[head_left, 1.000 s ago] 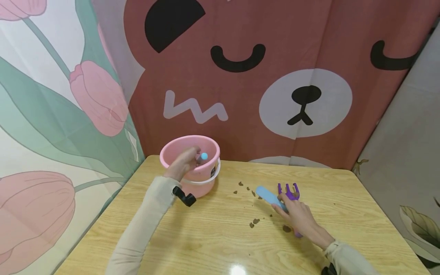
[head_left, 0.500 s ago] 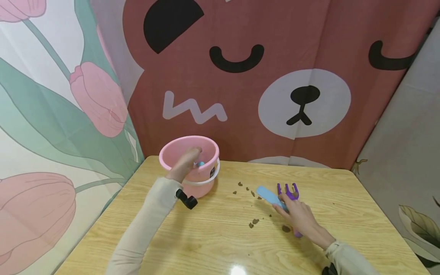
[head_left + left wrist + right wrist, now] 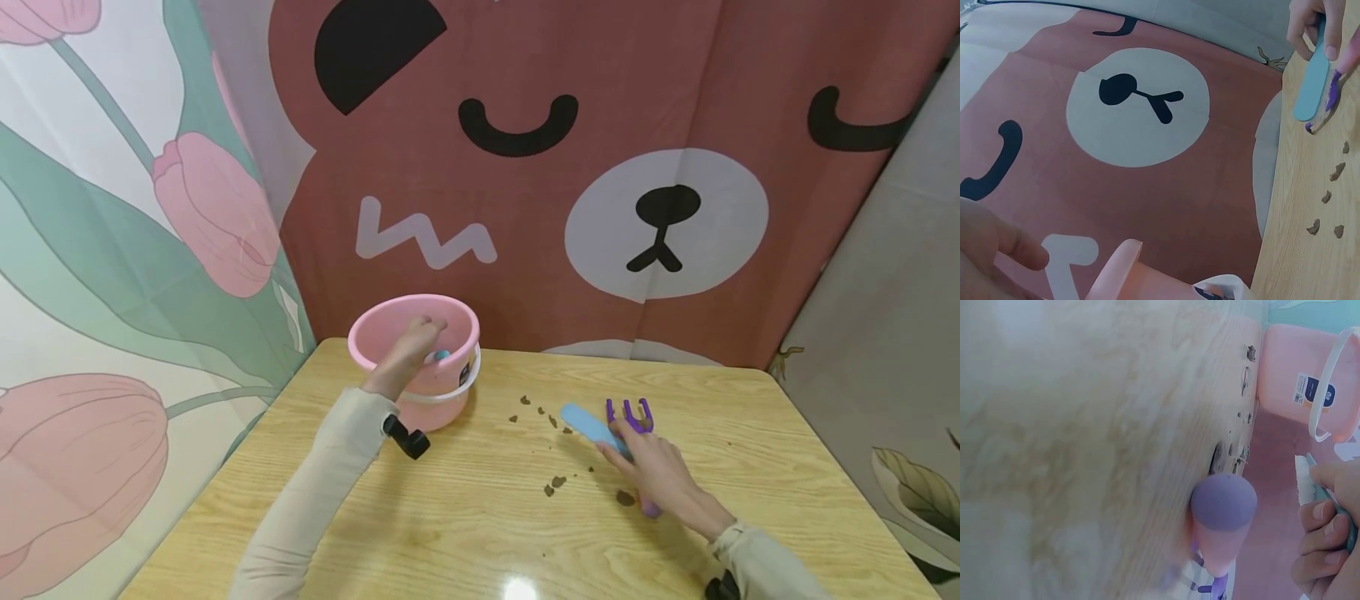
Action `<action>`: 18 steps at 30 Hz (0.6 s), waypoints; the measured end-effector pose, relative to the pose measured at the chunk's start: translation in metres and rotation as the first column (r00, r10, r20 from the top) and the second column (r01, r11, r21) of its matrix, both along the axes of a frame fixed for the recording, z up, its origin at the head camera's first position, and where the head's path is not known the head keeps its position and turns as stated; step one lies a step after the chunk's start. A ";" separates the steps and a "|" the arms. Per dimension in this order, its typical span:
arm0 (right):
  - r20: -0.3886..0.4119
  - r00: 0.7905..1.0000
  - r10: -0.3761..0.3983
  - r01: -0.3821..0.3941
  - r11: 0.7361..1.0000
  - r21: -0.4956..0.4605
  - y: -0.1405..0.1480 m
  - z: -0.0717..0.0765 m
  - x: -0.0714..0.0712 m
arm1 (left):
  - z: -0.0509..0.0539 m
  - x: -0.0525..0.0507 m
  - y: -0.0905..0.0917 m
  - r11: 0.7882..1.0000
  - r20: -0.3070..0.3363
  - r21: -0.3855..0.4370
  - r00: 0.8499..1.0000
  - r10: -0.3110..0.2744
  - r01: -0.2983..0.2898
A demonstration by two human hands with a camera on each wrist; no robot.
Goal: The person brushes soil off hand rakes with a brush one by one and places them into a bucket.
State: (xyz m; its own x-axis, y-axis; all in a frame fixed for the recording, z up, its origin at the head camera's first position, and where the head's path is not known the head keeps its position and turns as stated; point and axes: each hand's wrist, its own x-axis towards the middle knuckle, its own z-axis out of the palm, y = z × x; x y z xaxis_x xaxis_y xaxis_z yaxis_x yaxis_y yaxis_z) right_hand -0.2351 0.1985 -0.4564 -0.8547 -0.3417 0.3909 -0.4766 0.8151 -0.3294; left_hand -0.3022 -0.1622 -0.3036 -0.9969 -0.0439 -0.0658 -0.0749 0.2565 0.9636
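My left hand [image 3: 408, 354] reaches over the near rim of a pink bucket [image 3: 467, 333], fingers loose and gripping nothing that shows. Just below it, the light-blue end of an object [image 3: 442, 355] shows inside the bucket; the rest is hidden. My right hand [image 3: 656, 471] holds a light-blue brush [image 3: 588, 423] above the table, with white bristles [image 3: 1304, 480] visible in the right wrist view. Partly covered by that hand, a purple toy garden fork [image 3: 640, 427] with a pink-and-purple handle [image 3: 1224, 503] lies on the table.
Brown crumbs and clumps [image 3: 558, 482] are scattered on the wooden table [image 3: 450, 525] between the bucket and the brush. A white handle [image 3: 1329, 381] hangs against the bucket's side. Behind the table hangs a bear-print curtain [image 3: 525, 283].
The blue-ended object has dropped lower into the bucket, and my left hand has let go of it and stays above. My right hand and the brush have barely moved.
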 end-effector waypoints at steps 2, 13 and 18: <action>0.032 0.999 -0.011 0.011 1.000 -0.006 0.002 0.002 0.000 | 0.000 0.001 -0.001 1.000 -0.002 -0.001 1.000 -0.010 0.010; 0.080 0.996 -0.029 0.028 0.999 0.015 0.015 0.007 -0.001 | -0.003 0.002 0.002 0.990 -0.058 0.134 0.998 -0.038 0.045; 0.042 0.999 -0.032 0.031 0.999 0.034 0.021 0.008 -0.002 | -0.002 0.003 0.005 0.982 -0.085 0.173 0.995 -0.060 0.074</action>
State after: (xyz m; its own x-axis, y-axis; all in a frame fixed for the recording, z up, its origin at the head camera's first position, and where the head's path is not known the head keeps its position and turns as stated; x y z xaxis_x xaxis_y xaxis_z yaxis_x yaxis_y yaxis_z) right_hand -0.2368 0.2191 -0.4485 -0.8807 -0.3268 0.3430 -0.4368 0.8404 -0.3209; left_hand -0.2992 -0.1567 -0.3053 -0.9995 0.0286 0.0123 0.0147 0.0842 0.9963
